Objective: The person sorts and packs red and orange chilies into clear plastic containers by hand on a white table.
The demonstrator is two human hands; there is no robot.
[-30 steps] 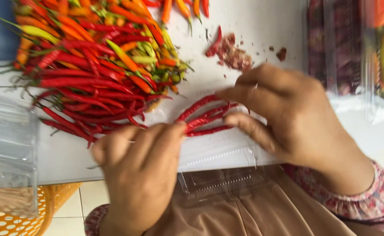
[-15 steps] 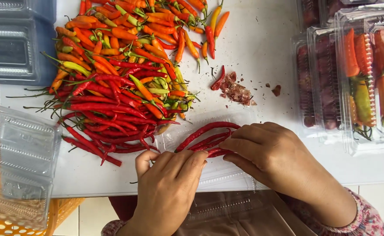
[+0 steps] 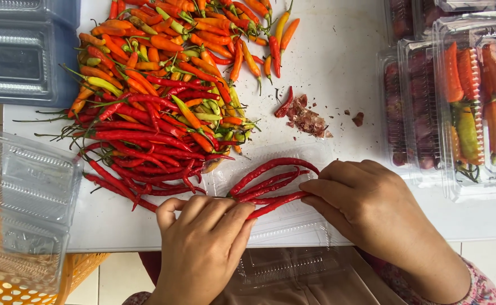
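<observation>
Both hands press a small bundle of long red chilies (image 3: pixel 270 183) into a clear plastic tray (image 3: pixel 276 220) at the counter (image 3: pixel 338 62) edge. The left hand (image 3: pixel 203 243) curls its fingers (image 3: pixel 234 217) over one end; the right hand (image 3: pixel 372 206) pinches the other with closed fingers (image 3: pixel 318 189).

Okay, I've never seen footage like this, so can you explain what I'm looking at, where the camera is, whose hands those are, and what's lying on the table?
The view comes from a camera worn on a person's head, looking straight down, so the two bare hands at the bottom are that person's own. The left hand and the right hand both grip a small bundle of long red chilies, which lies over an open clear plastic tray at the edge of the white table. Behind the bundle is a large heap of chilies, red, orange and some green. On the right stand closed clear boxes already filled with produce. On the left are empty clear containers. A few reddish scraps lie near the middle.
</observation>
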